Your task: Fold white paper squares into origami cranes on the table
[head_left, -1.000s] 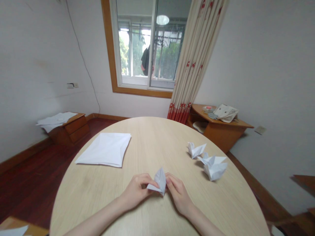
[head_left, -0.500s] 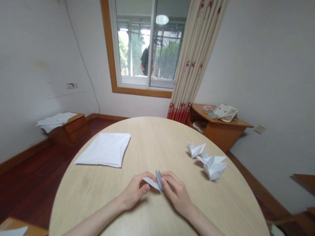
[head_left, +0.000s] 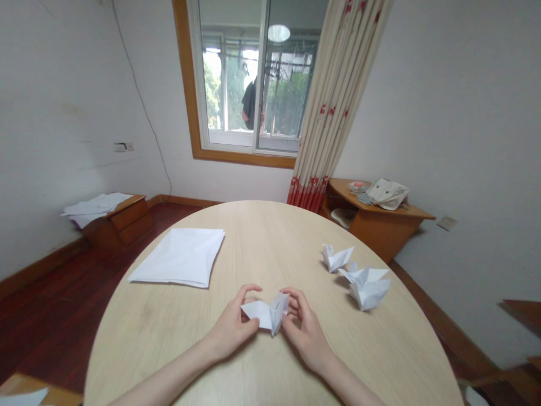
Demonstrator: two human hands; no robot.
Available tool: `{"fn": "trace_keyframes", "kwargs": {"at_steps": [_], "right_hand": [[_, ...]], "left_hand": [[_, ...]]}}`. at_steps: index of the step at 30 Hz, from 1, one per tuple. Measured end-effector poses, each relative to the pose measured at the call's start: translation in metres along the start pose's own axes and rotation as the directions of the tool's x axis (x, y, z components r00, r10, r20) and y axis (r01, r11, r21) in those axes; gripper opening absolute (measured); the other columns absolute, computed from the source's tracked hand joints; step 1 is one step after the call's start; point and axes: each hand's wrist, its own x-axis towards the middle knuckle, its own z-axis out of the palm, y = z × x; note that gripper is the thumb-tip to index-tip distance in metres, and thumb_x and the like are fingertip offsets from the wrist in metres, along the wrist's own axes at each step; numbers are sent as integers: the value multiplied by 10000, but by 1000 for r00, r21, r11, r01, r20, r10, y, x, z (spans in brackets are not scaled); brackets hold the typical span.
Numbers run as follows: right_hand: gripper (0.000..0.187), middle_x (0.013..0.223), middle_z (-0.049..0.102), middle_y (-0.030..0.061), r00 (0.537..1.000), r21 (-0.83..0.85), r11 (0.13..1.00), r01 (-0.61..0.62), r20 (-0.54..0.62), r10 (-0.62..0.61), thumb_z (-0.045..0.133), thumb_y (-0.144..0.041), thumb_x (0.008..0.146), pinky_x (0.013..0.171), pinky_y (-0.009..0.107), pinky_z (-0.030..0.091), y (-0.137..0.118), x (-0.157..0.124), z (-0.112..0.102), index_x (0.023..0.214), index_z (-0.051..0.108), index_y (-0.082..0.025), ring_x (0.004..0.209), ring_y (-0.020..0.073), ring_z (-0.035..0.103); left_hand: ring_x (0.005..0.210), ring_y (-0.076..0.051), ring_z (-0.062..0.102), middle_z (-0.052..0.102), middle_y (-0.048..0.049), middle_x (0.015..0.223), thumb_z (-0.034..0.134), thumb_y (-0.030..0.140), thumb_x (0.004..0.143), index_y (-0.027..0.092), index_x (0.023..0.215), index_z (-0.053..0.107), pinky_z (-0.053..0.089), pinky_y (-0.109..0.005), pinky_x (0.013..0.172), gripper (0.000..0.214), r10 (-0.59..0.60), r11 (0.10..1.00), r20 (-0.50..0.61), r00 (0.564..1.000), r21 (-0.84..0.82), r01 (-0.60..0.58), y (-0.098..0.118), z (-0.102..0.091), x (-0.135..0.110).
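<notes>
A folded white paper piece (head_left: pixel 262 314), with one flap spread to the left and upright layers at its right, is between my hands just above or on the near middle of the table. My left hand (head_left: pixel 233 324) pinches the left flap, thumb in front and some fingers behind it, the index finger lifted and curved above. On the right side, my right hand (head_left: pixel 305 330) grips the upright layers with its thumb low and its fingers bent around the far side. The fingertips behind the paper are partly hidden.
Folded paper birds (head_left: pixel 367 287) stand close together at the right of the round table (head_left: pixel 270 225). A stack of white paper sheets (head_left: pixel 177 256) lies at the left. Beyond the table are a wooden cabinet (head_left: pixel 380 234), a low drawer unit (head_left: pixel 134 220) and a curtain (head_left: pixel 329 113).
The paper's left flap has turned to face me more, and its upright right part has spread wider. My left index finger has lifted off the paper; both hands have shifted slightly.
</notes>
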Motion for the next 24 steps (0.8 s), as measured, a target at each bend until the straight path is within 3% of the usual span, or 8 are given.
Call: {"fn": "trace_keyframes", "kwargs": {"at_steps": [3, 7, 15, 24], "right_hand": [[250, 839, 591, 23, 999, 41, 998, -47, -2, 48, 525, -407, 874, 616, 265, 481, -2, 0, 1, 1025, 486, -212, 720, 156, 586], [359, 697, 526, -20, 995, 104, 990, -95, 5, 95, 461, -561, 893, 532, 248, 447, -6, 0, 2, 965, 487, -210, 609, 143, 545], [522, 629, 515, -55, 995, 80, 993, -82, -44, 85, 427, -579, 900, 548, 255, 431, -8, 0, 2, 1246, 384, -191, 552, 146, 538], [520, 568, 592, -56, 965, 230, 957, -177, -149, 214, 599, -565, 802, 579, 243, 414, -7, 6, 0, 1108, 393, -197, 562, 146, 552]], "left_hand": [[596, -107, 496, 563, 59, 728, 598, 172, 652, 213, 1113, 347, 344, -203, 545, 527, -38, 998, -29, 999, -51, 36, -6, 0, 1], [476, -78, 410, 519, 105, 613, 649, 171, 653, 233, 1076, 311, 251, -176, 451, 545, -94, 988, -16, 995, -121, 92, -15, -1, 2], [602, -124, 564, 640, 39, 698, 782, 246, 602, 207, 991, 414, 386, -210, 588, 537, -149, 974, -59, 987, -184, 136, -17, -5, 6], [592, -148, 603, 665, 5, 685, 855, 374, 544, 166, 850, 557, 403, -210, 550, 476, -159, 979, -137, 978, -150, 138, -8, -12, 11]]}}
